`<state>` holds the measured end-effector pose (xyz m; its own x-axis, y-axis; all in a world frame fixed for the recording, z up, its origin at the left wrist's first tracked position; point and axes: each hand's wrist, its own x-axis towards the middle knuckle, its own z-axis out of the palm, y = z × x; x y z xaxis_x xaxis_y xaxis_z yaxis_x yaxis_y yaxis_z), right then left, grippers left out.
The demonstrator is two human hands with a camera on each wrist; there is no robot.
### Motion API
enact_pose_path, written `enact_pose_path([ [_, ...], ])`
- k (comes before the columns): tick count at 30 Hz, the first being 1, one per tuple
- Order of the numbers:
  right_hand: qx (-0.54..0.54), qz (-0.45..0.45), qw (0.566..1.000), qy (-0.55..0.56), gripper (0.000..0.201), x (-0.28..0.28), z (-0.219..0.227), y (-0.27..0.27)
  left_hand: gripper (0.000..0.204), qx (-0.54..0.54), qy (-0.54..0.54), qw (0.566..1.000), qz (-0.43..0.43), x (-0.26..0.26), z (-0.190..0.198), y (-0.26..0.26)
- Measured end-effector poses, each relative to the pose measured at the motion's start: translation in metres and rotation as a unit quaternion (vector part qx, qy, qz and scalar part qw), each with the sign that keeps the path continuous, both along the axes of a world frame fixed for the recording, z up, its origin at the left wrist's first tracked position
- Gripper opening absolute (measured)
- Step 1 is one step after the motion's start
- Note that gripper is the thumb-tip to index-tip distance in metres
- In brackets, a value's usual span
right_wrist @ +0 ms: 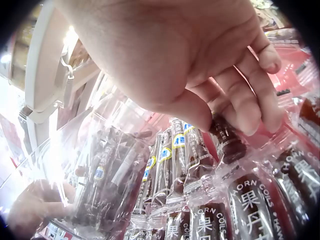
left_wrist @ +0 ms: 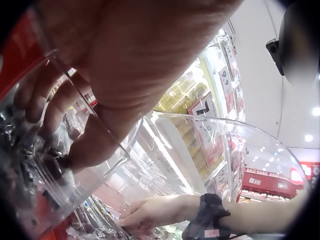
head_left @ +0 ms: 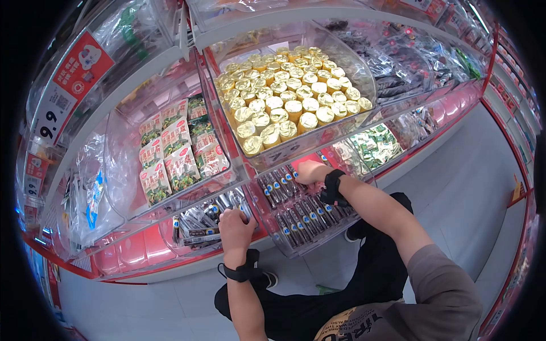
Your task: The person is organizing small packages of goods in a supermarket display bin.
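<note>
My left hand (head_left: 236, 230) reaches over the clear wall of the left bin (head_left: 248, 211), where wrapped dark haw rolls (head_left: 196, 220) lie in a jumble. In the left wrist view its thumb and curled fingers pinch a dark wrapped haw roll (left_wrist: 55, 161), partly hidden by glare. My right hand (head_left: 311, 171) is over the neighbouring clear bin, at the back row of haw rolls. Seen from the right wrist, the thumb and fingers pinch the end of one dark haw roll (right_wrist: 229, 142). Rows of haw rolls (right_wrist: 206, 220) with blue-and-yellow labels stand below it.
Above the bins, a tray of gold-topped rolls (head_left: 293, 108) juts out. Snack packets (head_left: 170, 150) fill the tray at upper left. Green-and-white packets (head_left: 375, 146) lie to the right. My knees are close to the shelf front, over a grey floor (head_left: 455, 187).
</note>
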<state>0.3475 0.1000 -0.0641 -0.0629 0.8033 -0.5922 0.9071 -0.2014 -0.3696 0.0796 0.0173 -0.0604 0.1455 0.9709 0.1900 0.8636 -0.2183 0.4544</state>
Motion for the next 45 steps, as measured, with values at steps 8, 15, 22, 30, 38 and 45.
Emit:
enact_pose_path([
  [8,0.062,0.009,0.997,-0.053,0.03,-0.005,0.006,-0.005,0.045,0.015,-0.063,0.997,0.045,0.01,0.014,-0.004],
  [15,0.042,0.004,0.998,-0.046,0.032,-0.005,0.006,-0.004,0.035,0.065,-0.089,0.992,0.066,0.014,0.016,-0.006],
  [22,0.035,0.013,0.998,-0.047,0.032,-0.003,0.003,-0.001,0.028,0.073,-0.208,0.974,0.053,0.002,0.006,-0.006],
  [30,0.025,0.008,1.0,-0.011,0.033,0.001,0.002,-0.002,0.019,-0.037,-0.534,0.844,0.046,-0.018,0.02,-0.013],
  [38,0.038,0.006,0.998,-0.048,0.035,-0.003,0.008,-0.006,0.015,-0.069,-0.59,0.805,0.007,-0.029,0.033,-0.022],
  [45,0.199,0.085,0.972,-0.089,0.043,-0.01,0.037,-0.026,0.018,-0.116,-0.615,0.773,-0.104,-0.054,0.037,-0.023],
])
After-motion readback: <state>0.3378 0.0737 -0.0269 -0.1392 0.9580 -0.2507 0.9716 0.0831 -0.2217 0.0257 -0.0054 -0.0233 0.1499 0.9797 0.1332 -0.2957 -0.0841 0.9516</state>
